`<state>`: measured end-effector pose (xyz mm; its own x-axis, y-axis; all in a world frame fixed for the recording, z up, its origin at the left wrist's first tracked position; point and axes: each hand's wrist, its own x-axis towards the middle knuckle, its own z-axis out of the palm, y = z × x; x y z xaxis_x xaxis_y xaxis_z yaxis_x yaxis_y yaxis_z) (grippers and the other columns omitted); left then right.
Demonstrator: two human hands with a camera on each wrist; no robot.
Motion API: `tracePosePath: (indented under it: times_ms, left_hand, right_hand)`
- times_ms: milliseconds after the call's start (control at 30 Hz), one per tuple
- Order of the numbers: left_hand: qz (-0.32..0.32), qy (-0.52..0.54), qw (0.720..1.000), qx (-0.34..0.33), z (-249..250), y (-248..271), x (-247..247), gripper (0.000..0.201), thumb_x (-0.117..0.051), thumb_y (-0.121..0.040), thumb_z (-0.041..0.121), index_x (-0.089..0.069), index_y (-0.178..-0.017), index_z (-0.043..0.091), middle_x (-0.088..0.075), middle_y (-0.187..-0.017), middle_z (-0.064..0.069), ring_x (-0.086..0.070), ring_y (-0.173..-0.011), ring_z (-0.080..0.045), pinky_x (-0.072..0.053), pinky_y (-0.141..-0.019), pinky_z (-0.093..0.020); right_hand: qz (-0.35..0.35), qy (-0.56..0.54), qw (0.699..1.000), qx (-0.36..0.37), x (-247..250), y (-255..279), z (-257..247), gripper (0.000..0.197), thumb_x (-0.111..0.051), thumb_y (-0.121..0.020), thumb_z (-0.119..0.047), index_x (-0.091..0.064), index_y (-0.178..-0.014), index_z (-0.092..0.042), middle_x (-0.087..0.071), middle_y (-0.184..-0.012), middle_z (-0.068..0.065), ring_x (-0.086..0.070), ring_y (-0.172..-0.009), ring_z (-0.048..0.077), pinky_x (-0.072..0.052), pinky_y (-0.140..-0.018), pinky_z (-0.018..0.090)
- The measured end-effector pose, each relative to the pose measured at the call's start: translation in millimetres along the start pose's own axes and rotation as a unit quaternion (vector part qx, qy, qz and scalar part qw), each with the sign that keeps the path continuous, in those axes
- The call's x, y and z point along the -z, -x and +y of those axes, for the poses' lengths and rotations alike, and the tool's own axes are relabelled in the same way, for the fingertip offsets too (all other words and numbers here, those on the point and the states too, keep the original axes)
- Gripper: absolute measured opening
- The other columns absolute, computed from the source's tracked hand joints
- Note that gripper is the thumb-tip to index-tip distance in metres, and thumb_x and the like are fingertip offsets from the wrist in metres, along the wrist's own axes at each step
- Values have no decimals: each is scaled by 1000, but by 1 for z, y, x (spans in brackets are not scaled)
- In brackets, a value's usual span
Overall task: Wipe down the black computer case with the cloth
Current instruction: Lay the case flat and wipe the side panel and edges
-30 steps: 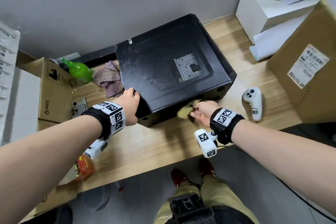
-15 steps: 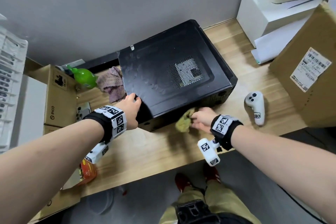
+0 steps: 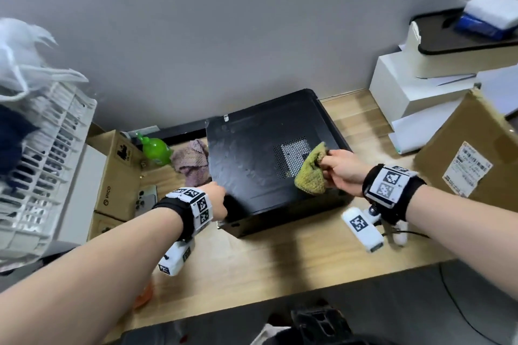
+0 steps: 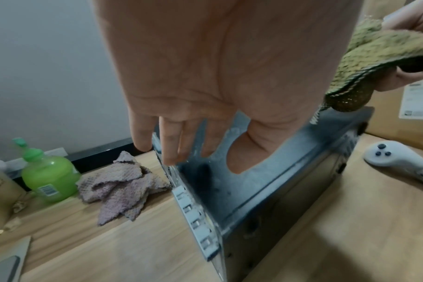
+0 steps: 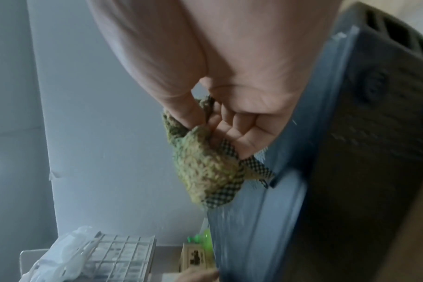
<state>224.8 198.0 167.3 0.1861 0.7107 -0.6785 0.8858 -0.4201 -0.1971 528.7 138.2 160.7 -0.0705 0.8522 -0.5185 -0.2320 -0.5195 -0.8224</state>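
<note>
Left hand (image 3: 217,200) fingertips hidden behind wristband; fingers straight on black computer case (image 3: 252,165) by surface's rear edge. Right hand (image 3: 340,172) clenching cloth (image 3: 309,173) atop case's right side.

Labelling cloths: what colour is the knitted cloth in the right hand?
Olive-green knitted cloth with a black-and-white checked edge, best in the right wrist view.

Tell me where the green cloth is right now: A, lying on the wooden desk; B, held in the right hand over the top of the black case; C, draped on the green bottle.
B: the right hand grips the green cloth above the black case.
</note>
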Motion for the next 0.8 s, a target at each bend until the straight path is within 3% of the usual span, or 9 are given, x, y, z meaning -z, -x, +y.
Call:
tracePosePath:
  times_ms: [100,167,300,367,500,567,667,733,800]
  left_hand:
    - [29,24,999,35,-15,2,14,29,-50,-74,31,-59,-95,12,-59,-106,-12,-62,-101,-34,-52,-85,-36]
    - [42,54,996,54,-24,2,25,17,-48,-77,33,-51,-83,18,-64,-105,-13,-62,-100,-35,-52,-85,-36]
    - [96,104,986,85,-40,-4,31,33,-54,-83,39,-62,-105,15,-67,-113,-13,-63,-105,-35,-53,-90,-36]
    - [99,134,980,105,-46,-11,35,44,-58,-83,37,-60,-118,11,-65,-119,-14,-62,-110,-34,-51,-90,-34]
    - [113,206,966,108,-59,-33,53,37,-57,-89,31,-63,-114,4,-69,-115,-19,-63,-110,-34,-49,-90,-33]
    - [132,236,956,112,-67,-48,63,37,-55,-92,30,-60,-116,2,-66,-120,-21,-60,-114,-35,-45,-92,-34]
    - [119,287,942,127,-78,-79,71,47,-52,-93,40,-55,-123,3,-62,-126,-20,-57,-119,-36,-45,-96,-34]
    - [111,322,930,137,-87,-105,72,63,-48,-85,54,-55,-125,6,-63,-126,-19,-57,-119,-37,-45,-100,-37]
    - [110,362,915,137,-99,-147,65,81,-41,-71,66,-60,-119,4,-68,-118,-20,-62,-112,-37,-48,-97,-39]
  right_hand:
    - [42,24,999,20,13,-20,-30,19,-42,-98,-6,-57,-89,-9,-68,-78,10,-65,-67,19,-55,-54,28]
    - [56,54,997,30,18,-34,-40,14,-44,-97,-7,-57,-91,-10,-62,-87,15,-60,-73,23,-54,-62,32]
    - [87,116,989,17,18,-62,-56,13,-50,-92,-7,-60,-84,-11,-59,-82,12,-58,-75,23,-52,-84,45]
    - [121,168,978,19,22,-82,-63,12,-56,-88,-10,-61,-77,-13,-61,-76,12,-61,-72,24,-51,-87,46]
    - [180,272,945,25,23,-111,-88,20,-49,-91,-12,-57,-72,-14,-62,-96,19,-60,-90,29,-50,-88,43]
    - [193,333,923,-24,21,-118,-105,23,-40,-97,-10,-56,-82,-12,-57,-107,22,-56,-99,32,-43,-86,34]
    - [263,396,879,-38,20,-139,-131,34,-32,-100,-4,-55,-122,6,-52,-131,28,-50,-122,37,-38,-95,32]
    - [292,394,871,-36,20,-153,-138,39,-27,-101,-7,-51,-128,9,-50,-135,30,-49,-125,38,-37,-99,33]
    - [263,388,882,-41,22,-179,-135,44,-24,-102,-19,-57,-121,3,-56,-125,28,-55,-115,33,-40,-95,34]
